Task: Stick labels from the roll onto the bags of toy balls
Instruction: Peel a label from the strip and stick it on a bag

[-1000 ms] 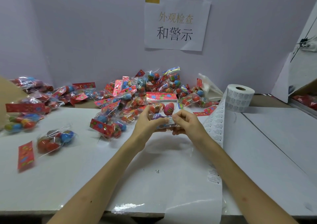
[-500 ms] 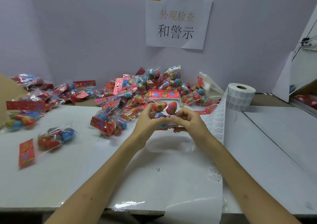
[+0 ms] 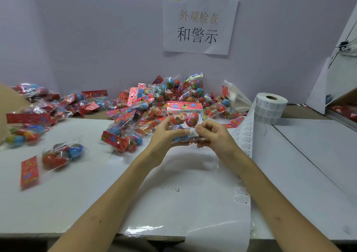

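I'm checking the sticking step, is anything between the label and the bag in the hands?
Nothing visible. The right hand pinches the white label straight against the bag, which the left hand grips.

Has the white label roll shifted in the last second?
No: the white paper label roll keeps its spot below-right of the white paper wall sign.

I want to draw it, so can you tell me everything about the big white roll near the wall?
The roll is a fat white paper reel standing on its end, so the round hole of its brownish core faces up. Rows of small printed labels wrap around its side. It sits on the table at the right, close to the wall. A strip unwinds from its left side and runs toward the person, with printed labels on it.
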### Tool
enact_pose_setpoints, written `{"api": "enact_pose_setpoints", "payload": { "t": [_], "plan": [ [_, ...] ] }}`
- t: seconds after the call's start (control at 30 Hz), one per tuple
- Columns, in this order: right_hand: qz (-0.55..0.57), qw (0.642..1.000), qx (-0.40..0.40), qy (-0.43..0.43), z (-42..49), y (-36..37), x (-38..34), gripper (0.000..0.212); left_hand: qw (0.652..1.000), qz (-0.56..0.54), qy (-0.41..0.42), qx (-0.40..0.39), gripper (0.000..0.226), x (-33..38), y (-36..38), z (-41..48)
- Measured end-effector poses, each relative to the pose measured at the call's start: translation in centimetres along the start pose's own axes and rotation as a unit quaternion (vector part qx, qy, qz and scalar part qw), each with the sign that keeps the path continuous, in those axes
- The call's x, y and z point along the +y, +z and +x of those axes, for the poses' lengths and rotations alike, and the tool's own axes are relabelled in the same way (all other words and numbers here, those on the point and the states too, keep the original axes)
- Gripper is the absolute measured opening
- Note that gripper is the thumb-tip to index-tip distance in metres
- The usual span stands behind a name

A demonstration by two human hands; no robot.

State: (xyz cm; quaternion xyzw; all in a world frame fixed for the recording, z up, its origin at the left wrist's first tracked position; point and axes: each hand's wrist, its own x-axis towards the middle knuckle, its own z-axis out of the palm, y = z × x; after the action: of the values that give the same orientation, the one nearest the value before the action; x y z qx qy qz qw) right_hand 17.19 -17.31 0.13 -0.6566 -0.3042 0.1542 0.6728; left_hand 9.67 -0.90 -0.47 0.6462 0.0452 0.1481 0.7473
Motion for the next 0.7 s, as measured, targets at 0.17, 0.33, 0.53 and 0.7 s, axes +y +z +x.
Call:
{"api": "enact_pose_setpoints", "payload": {
  "t": [0.17, 0.33, 0.53, 0.7],
  "plan": [
    [-0.026, 0.999, 0.03, -0.006, -0.1, 0.2, 0.1, 0.023, 0.999, 0.029, 0.021, 0.011, 0.038, -0.1, 0.5, -0.1],
    [-0.044, 0.998, 0.049, -0.021, -0.3, 0.3, 0.0, 0.017, 1.0, 0.023, 0.007, -0.005, 0.068, 0.2, 0.8, -0.5],
    [-0.038, 0.998, 0.036, -0.022, -0.5, 0.1, -0.3, 0.03, 1.0, -0.002, -0.01, -0.014, 0.066, 0.6, 0.2, -0.6],
    [0.003, 1.0, 0.015, -0.016, -0.5, -0.1, -0.4, 0.025, 0.999, -0.026, -0.033, -0.035, 0.068, 1.0, -0.1, -0.7]
  ]
}}
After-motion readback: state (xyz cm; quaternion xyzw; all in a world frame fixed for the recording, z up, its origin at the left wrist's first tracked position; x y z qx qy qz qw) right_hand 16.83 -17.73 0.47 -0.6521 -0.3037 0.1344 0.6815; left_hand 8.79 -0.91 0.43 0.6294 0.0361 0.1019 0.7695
